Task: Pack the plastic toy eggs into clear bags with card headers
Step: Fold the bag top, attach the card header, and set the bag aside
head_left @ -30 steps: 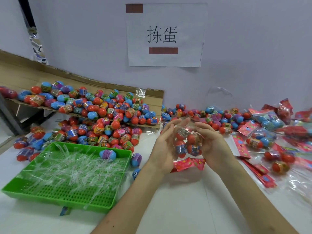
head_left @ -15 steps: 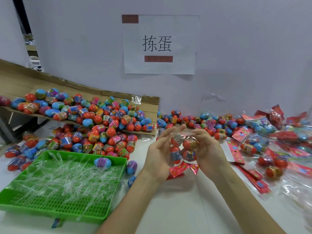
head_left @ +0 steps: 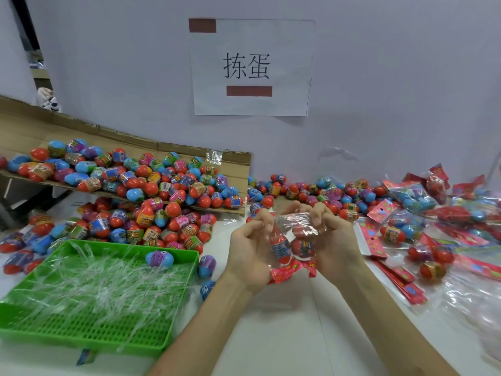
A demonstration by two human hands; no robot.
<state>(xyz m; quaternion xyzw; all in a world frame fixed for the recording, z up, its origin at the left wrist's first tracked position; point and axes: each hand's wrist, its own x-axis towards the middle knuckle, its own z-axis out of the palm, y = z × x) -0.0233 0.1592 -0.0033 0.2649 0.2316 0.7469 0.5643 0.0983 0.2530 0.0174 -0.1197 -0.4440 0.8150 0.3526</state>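
Between my hands, above the white table, is a clear bag [head_left: 291, 240] holding several red toy eggs, its red card header [head_left: 292, 268] hanging at the bottom. My left hand [head_left: 250, 248] grips the bag's left side with curled fingers. My right hand [head_left: 332, 240] pinches the bag's upper right edge. Loose red and blue eggs [head_left: 151, 207] are heaped on the table at the left and on a tilted cardboard sheet [head_left: 233, 158]. More eggs [head_left: 325, 191] lie along the wall behind my hands.
A green plastic tray [head_left: 89, 329] full of clear plastic strips sits at the front left, with one blue egg [head_left: 159, 258] in it. Filled bags [head_left: 414, 196] and flat red header bags [head_left: 398, 278] are piled on the right. A paper sign [head_left: 252, 66] hangs on the wall.
My fingers have curled tighter on the top of the bag, and the bag has turned a little between my hands. The camera has tilted slightly upward.
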